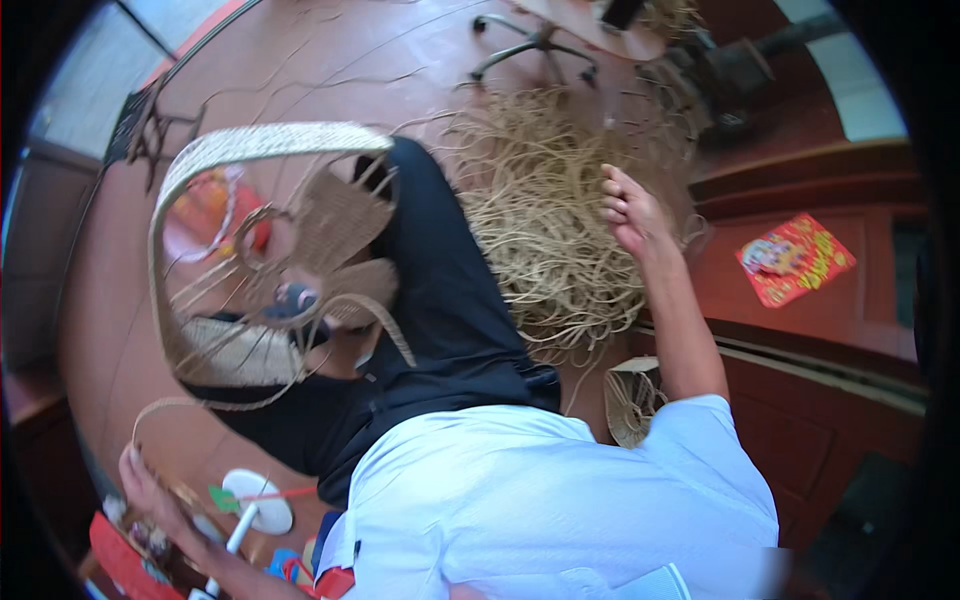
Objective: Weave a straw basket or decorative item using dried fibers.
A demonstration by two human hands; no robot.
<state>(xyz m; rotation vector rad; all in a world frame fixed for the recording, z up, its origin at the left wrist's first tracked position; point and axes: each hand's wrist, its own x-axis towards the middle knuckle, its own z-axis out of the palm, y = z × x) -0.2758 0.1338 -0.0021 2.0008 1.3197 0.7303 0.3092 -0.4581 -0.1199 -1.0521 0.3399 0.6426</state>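
Nearest of all, the pale shirt [480, 500] filled the bottom of the frame, and out at lower left was the left hand [152, 492], fingertips pinching the cord [215, 403]! That strand looped back to the woven frame [265, 140], left of centre, which leaned on the dark trousers [450, 280]. Its rim was closely woven, its middle gappy with bare strands: a steady, even pull looked wise there, the loop clear of those strands, the rim braced against the leg. Across to the right of centre, the right hand [632, 210] had its fingers curled in; whether they gripped a strand, no telling. Beyond, the heaped cord pile [550, 230] sprawled upper centre, and farther up stood a chair base [540, 40].
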